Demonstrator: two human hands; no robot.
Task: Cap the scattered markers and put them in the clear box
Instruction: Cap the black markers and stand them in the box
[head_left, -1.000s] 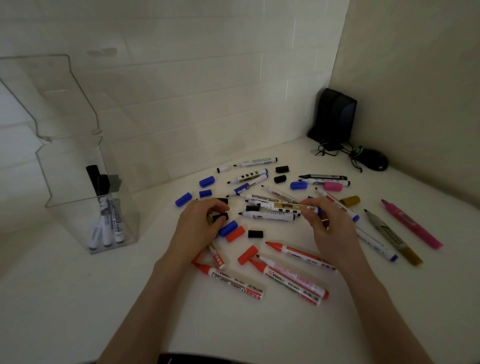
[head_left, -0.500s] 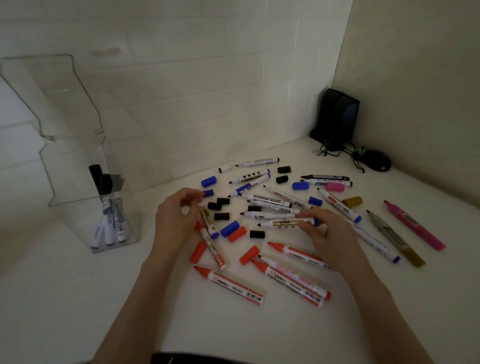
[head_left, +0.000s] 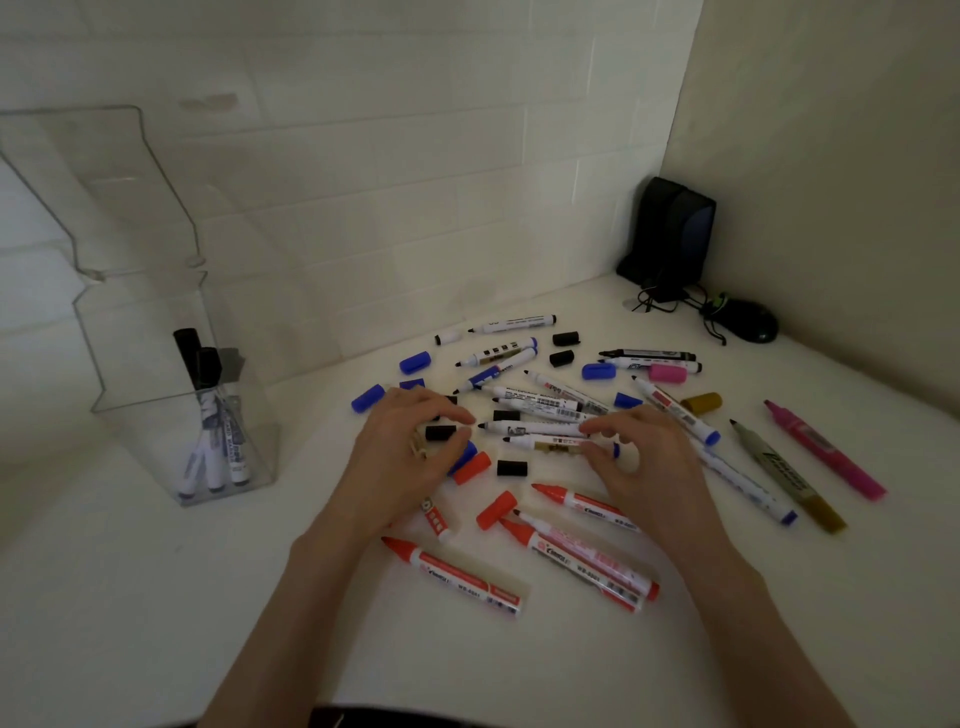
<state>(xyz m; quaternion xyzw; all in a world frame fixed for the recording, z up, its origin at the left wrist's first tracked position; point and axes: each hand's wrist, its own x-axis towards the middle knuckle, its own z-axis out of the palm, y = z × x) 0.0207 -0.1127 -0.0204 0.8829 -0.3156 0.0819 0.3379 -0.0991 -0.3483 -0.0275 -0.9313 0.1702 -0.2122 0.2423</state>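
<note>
Pinching right hand (head_left: 639, 467): thumb and fingers on the gold-labelled marker (head_left: 550, 445), uncapped, flat on the bench (head_left: 156, 597).
Left hand (head_left: 405, 457): curled over a black cap (head_left: 440, 432) left of that marker's tip; grip unclear.
Clear box (head_left: 156, 415): far left, well apart from the 2 hands.

The tall clear plastic box (head_left: 171, 312) looks glossy; the white table (head_left: 130, 597) is smooth and matt; the red-capped plastic markers (head_left: 582, 558) carry shiny wrap.
</note>
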